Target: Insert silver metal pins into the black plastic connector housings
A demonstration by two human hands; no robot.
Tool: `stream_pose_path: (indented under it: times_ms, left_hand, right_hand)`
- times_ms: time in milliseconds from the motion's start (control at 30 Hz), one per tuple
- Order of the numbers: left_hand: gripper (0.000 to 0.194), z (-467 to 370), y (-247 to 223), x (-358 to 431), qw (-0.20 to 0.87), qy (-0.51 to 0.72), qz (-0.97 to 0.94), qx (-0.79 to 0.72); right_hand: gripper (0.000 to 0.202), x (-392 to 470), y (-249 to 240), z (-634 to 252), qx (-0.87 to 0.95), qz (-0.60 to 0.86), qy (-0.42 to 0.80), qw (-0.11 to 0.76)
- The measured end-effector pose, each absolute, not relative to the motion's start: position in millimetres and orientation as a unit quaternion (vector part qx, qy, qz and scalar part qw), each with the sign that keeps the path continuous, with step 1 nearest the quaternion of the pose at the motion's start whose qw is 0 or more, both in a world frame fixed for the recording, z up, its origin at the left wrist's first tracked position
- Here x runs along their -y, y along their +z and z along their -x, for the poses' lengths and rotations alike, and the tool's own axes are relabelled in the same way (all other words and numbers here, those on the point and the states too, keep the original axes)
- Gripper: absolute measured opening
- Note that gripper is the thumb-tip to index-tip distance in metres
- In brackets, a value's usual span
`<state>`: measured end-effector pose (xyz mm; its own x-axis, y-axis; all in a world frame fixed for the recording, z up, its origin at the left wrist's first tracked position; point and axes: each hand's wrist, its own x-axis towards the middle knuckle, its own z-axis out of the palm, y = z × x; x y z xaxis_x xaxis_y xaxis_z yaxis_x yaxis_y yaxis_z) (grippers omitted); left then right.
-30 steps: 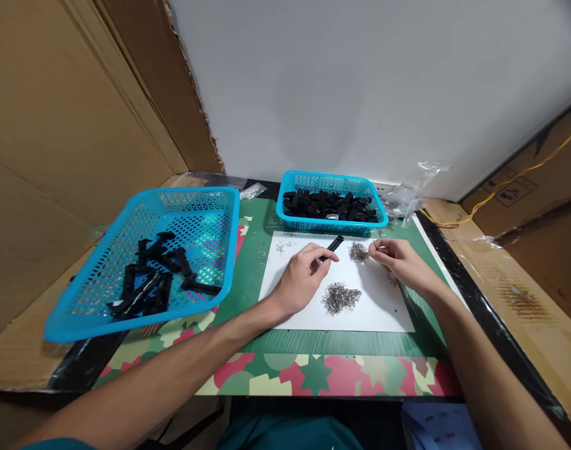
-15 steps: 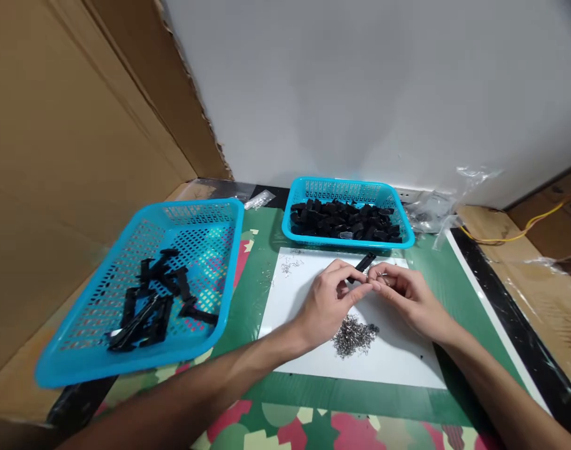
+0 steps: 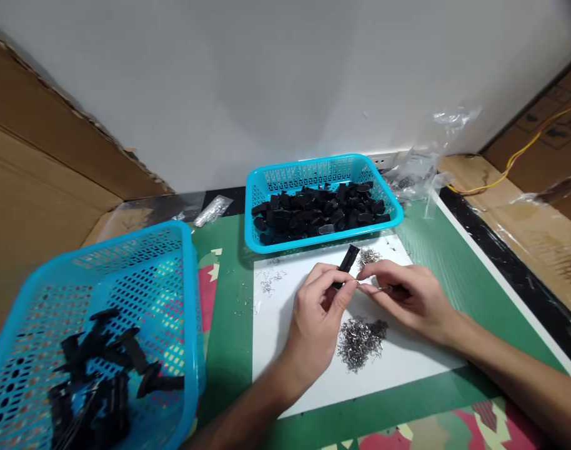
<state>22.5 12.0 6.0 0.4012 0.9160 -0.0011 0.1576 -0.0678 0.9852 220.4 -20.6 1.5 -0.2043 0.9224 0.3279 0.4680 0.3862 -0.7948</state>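
My left hand point(image 3: 316, 312) is closed around a narrow black plastic part point(image 3: 350, 256), whose far end sticks up past the fingers. My right hand point(image 3: 414, 300) pinches with thumb and forefinger close against the left fingertips. A thin metallic glint shows by its fingers, but the piece is too small to name. Below the hands, a pile of small bent metal wire pieces point(image 3: 360, 344) lies on a white sheet point(image 3: 308, 390). Beyond the right fingers is a second, smaller pile of fine wire pieces point(image 3: 368, 257).
A blue basket point(image 3: 252, 244) full of black plastic pieces stands behind the sheet. Another blue basket point(image 3: 192, 312) at left holds several long black parts. Loose wires point(image 3: 267, 284) lie at the sheet's left. Clear plastic bags point(image 3: 414, 169) and a yellow cable point(image 3: 510, 169) are at back right.
The view has turned, so the left basket sits lower and nearer the left edge. The black part stands more upright in my left hand. Both hands stay together at the fingertips.
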Motion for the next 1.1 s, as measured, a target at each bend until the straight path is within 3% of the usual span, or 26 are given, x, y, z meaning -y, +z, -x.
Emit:
stream_pose_path:
  times_ms: [300,500,667,967,1100]
  left_hand:
    - [0.025,-21.6,3.7,-12.1,0.536,0.338,-0.655,-0.411]
    - [0.015,-21.5,3.6,-11.7,0.534,0.374,-0.633,-0.417]
    - [0.014,-21.0,3.3,-11.3,0.543,0.391,-0.624,-0.402]
    - [0.021,-20.8,6.2,-11.7,0.565,0.367,-0.621,-0.401]
    - [0.022,-20.9,7.4,-12.0,0.563,0.358,-0.628,-0.401]
  right_hand:
    - [0.014,22.9,4.0,-221.5,0.746,0.509,0.183,0.389]
    - [0.011,27.8,9.1,-213.4,0.655,0.521,0.341,0.428]
    - [0.021,25.9,12.3,-209.8,0.565,0.520,0.461,0.445]
    - [0.022,24.0,13.3,-212.7,0.572,0.516,0.473,0.428]
    - [0.027,19.2,12.1,-212.8,0.544,0.489,0.532,0.427]
